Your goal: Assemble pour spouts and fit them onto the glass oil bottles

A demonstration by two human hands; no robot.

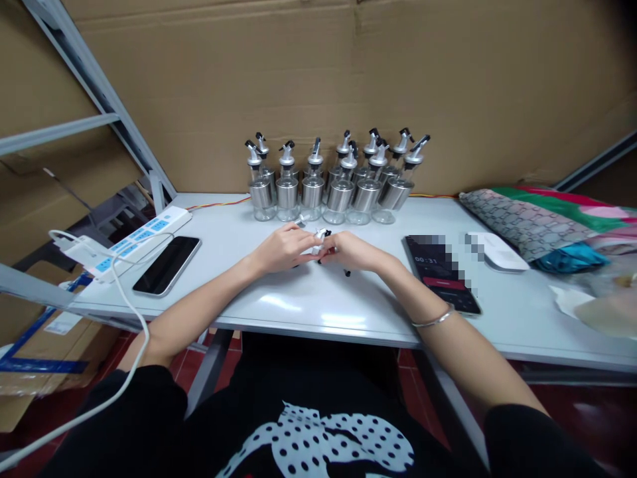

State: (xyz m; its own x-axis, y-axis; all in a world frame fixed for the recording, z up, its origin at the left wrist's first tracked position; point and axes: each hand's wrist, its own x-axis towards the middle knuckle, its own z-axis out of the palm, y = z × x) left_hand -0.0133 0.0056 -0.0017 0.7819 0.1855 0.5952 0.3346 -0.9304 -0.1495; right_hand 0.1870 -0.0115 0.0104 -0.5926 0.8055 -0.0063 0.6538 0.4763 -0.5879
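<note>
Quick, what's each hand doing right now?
Left hand: touching the small silver-and-black spout piece; grip can't be told.
Right hand: closed, holding that piece.

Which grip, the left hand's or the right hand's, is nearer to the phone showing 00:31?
Right. The right grip lies to the left of the phone, apart from it; the left grip lies farther left, beyond the right grip.

Far: brown cardboard wall [213, 86], creased, spans width behind table. Left: grey metal frame [102, 93], slanted post plus crossbar [60, 133]. Right far: another slanted grey bar [597, 161]. Pale grey table [219, 222], glossy, overhead light glare [343, 320] near front edge. Grey table leg [212, 372] below, near left. Floor [186, 372]: red tile.
</note>
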